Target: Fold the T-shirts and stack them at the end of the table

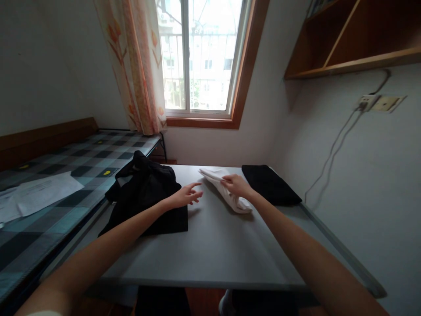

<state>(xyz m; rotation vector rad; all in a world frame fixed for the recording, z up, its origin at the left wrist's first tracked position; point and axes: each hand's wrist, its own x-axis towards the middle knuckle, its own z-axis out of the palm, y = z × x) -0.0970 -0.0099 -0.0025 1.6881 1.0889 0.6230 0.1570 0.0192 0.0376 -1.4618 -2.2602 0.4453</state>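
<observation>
My right hand (237, 186) grips the upper edge of a folded white cloth (241, 204), perhaps a garment, whose near edge hangs close to the table top. Fingers spread and holding nothing, my left hand (184, 195) hovers over the table between the white cloth and a heap of black clothing (144, 184). That heap lies loosely crumpled at the left, with one flat panel towards me. On the right, beyond my right hand, a black garment (268, 183) lies folded flat.
The grey-white table (204, 254) stands beside a bed with a checked cover (98, 151), where paper sheets (42, 193) lie. A curtain (140, 66) hangs by the window. A wooden shelf (358, 33) and a socket with cables (368, 103) are on the right wall.
</observation>
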